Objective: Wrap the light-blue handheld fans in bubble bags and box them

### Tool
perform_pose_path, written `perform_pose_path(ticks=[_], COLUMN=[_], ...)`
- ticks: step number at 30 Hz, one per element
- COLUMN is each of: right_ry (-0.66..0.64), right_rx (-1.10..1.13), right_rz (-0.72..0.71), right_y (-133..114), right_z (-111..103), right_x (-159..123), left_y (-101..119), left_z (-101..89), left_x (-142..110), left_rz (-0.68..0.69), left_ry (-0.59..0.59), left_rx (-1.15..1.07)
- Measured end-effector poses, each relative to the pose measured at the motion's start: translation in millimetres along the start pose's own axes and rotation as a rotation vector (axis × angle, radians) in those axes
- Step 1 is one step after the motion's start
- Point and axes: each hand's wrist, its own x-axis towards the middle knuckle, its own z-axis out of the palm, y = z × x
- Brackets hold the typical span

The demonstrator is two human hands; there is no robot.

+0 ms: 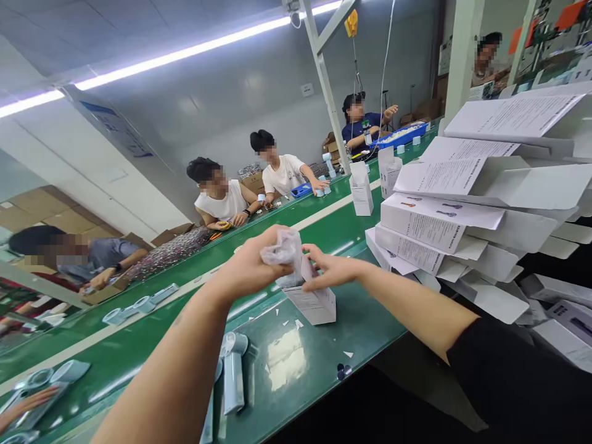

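Observation:
A small white printed box (317, 306) stands tilted on the green bench in front of me, its top end open. My left hand (254, 262) is closed on a crumpled clear plastic bag (283, 250), whose lower end is at the box's mouth. What the bag contains is hard to make out. At the box's upper right, my right hand (333, 271) grips it, with thumb and fingers about the open top. To the left of the box lies a pale blue handheld fan (234, 370), partly behind my left forearm.
A big stack of open white boxes (430, 209) fills the right side. Two upright boxes (361, 191) stand by the green conveyor belt (296, 237). More pale blue parts (141, 305) lie along it. Several co-workers sit across the belt; another person's hand (32, 407) reaches in at lower left.

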Motion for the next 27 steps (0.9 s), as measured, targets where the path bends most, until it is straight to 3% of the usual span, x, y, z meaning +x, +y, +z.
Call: perform_pose_path(ticks=[1, 4, 7, 9, 12, 15, 18, 20, 22, 24, 26, 27], right_ry=[0.038, 0.068, 0.013, -0.019, -0.042, -0.001, 0.076, 0.102, 0.123, 0.185, 0.274, 0.322], right_rx=[-0.038, -0.074, -0.058, -0.118, -0.243, -0.271, -0.296, -0.327, -0.371, -0.396, -0.405, -0.424], right_rz=[-0.019, -0.065, -0.101, -0.096, -0.065, -0.049, -0.052, -0.061, -0.069, -0.086, -0.109, -0.123], right_y=[3.4, 12.0, 13.2, 10.9, 8.9, 12.7, 18.9, 21.1, 21.2, 21.0, 22.9, 25.3], right_z=[7.2, 19.6, 17.0, 10.8, 4.4, 9.0, 21.1, 25.2, 20.7, 7.5, -10.6, -19.7], right_x=[-5.6, -15.3, -16.9, -16.5, -17.5, -21.0, -21.5, -14.7, 2.1, 30.3, 67.2, 87.0], left_y=[-1.1, -11.4, -25.5, -32.1, -36.7, -41.1, -44.3, -43.6, -44.4, -54.2, -77.2, -92.4], left_z=[-0.7, -3.2, -0.6, 5.8, 23.5, 50.7, 78.8, 87.5, 83.7, 72.5, 64.6, 65.3], left_x=[1.7, 2.6, -1.8, -7.6, -19.6, -34.3, -51.8, -68.0, -94.9, -140.5, -208.0, -248.3], left_rz=[0.011, -0.033, -0.071, -0.099, -0.055, 0.049, 0.104, 0.162, 0.186, 0.119, -0.119, -0.340], left_ry=[-0.037, 0.092, 0.192, 0.121, -0.034, 0.037, 0.043, 0.083, 0.260, 0.574, 0.953, 1.115], left_rx=[-0.036, -0.230, -0.331, -0.188, 0.297, 0.649, 0.794, 0.822, 0.806, 0.717, 0.568, 0.492])
